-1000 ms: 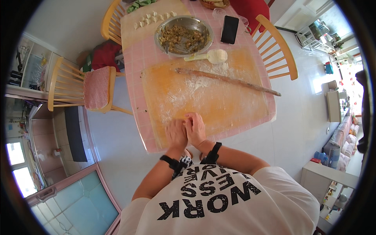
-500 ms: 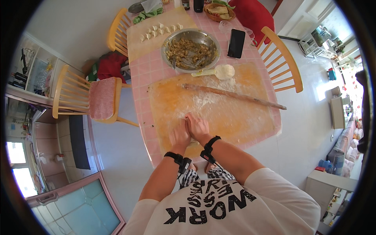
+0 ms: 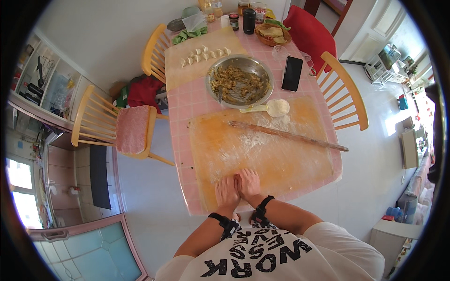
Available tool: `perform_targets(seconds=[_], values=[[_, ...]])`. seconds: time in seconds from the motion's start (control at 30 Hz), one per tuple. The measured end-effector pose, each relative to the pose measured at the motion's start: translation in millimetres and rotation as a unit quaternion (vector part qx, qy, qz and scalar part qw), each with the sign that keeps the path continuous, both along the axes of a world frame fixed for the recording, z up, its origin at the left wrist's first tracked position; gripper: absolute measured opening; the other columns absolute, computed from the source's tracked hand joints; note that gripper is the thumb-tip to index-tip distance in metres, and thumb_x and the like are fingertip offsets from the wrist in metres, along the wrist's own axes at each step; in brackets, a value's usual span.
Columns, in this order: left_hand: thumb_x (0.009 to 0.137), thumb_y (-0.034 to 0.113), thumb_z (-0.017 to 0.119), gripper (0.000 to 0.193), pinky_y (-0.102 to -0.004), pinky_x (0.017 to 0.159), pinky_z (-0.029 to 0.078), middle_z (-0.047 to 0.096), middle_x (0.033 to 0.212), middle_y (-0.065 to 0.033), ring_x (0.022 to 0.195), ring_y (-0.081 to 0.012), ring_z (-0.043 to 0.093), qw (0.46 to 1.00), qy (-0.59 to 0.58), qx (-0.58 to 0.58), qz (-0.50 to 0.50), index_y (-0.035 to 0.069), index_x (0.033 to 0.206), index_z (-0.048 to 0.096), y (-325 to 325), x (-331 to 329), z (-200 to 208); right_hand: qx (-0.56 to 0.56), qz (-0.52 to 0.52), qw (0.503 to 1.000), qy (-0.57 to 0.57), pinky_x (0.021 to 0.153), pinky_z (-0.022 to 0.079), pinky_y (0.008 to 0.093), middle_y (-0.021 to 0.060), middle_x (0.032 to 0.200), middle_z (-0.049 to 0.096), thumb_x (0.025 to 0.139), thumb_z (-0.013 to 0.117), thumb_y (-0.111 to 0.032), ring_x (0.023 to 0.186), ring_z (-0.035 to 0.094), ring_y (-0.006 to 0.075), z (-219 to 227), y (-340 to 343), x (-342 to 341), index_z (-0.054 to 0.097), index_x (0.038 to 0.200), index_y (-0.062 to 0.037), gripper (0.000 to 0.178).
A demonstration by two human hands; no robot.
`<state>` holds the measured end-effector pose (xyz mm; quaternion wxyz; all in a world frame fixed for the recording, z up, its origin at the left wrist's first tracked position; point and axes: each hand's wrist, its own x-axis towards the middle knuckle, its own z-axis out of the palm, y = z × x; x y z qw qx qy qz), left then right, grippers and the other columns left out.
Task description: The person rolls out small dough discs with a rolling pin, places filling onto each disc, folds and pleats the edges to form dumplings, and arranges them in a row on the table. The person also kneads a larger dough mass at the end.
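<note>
My left hand [image 3: 227, 191] and my right hand [image 3: 248, 181] press side by side on the floured yellow board [image 3: 295, 175] near its front edge. Their thumbs lie close together, and the fingers are held together and bent down over something the hands hide. Across the board beyond them a wooden rolling pin [image 3: 288, 135] lies slantwise, touched by neither hand. A pale scoop of flour [image 3: 277, 108] rests at the board's far edge. Past it stands a steel bowl [image 3: 269, 89] with a chopped brownish-green filling [image 3: 236, 83] and a utensil handle at its left side.
Folded dumplings [image 3: 205, 55] sit in rows on a second board [image 3: 180, 77]. A black phone [image 3: 292, 74] is propped right of the bowl. Farther back are a dark bottle [image 3: 249, 21], jars and a basket [image 3: 273, 35]. Wooden chairs [image 3: 129, 129] flank the pink-checked table [image 3: 180, 145].
The view has tilted, so the table sits lower and more of its far end shows. My hands have drawn slightly nearer the front edge, still together. The rolling pin stays put.
</note>
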<state>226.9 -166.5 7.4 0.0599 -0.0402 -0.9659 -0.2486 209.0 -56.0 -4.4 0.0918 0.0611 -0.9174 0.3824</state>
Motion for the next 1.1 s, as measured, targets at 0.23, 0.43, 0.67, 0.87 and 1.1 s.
perform_targets(seconds=[0.23,0.43,0.67,0.87,1.1], values=[[0.103,0.031,0.043,0.029,-0.0561,0.075,0.049,0.068,0.095,-0.0177,0.087,-0.0422,0.065,0.984,-0.177,0.025,0.007,0.011,0.098,0.062,-7.4,-44.3,-4.5,0.032,0.024,0.993,-0.109,0.081,0.051,0.0447,0.0107,0.1,0.071,0.092,0.057,-0.021,0.095,0.066,0.0334,27.8,0.0,-42.4,0.064,0.104,-0.0121,0.016],[0.099,0.025,0.052,0.018,-0.0486,0.077,0.047,0.064,0.088,-0.0135,0.087,-0.0356,0.062,0.998,-0.048,0.011,-0.031,0.013,0.095,0.064,0.4,12.0,9.6,-0.133,0.011,0.989,0.064,0.087,0.047,0.0448,0.0119,0.102,0.068,0.091,0.056,-0.013,0.097,0.062,0.0348,37.5,8.3,18.9,0.064,0.106,-0.0093,0.017],[0.1,0.027,0.052,0.017,-0.05,0.075,0.046,0.064,0.086,-0.0138,0.084,-0.0352,0.062,0.999,0.028,0.028,0.012,0.013,0.098,0.061,8.1,16.7,-13.8,-0.033,0.031,0.999,0.005,0.079,0.047,0.045,0.0136,0.096,0.066,0.09,0.057,-0.014,0.094,0.061,0.0352,-3.1,12.5,7.4,0.062,0.098,-0.0106,0.01],[0.103,0.035,0.042,0.035,-0.0533,0.074,0.051,0.07,0.098,-0.0227,0.088,-0.0431,0.067,0.982,-0.189,-0.013,0.022,0.006,0.103,0.063,1.2,-27.5,7.8,-0.014,0.064,0.988,-0.138,0.082,0.046,0.0424,0.0132,0.097,0.066,0.09,0.057,-0.014,0.09,0.061,0.0338,28.4,13.0,-29.2,0.062,0.101,-0.0108,0.013],[0.099,0.025,0.05,0.023,-0.0481,0.077,0.048,0.067,0.094,-0.0137,0.088,-0.0376,0.063,0.998,-0.033,0.052,-0.001,0.009,0.097,0.067,15.8,30.0,22.0,-0.111,-0.019,0.993,0.021,0.082,0.044,0.0434,0.0116,0.093,0.063,0.09,0.057,-0.012,0.091,0.058,0.0346,36.1,20.9,33.6,0.064,0.104,-0.0105,0.015]])
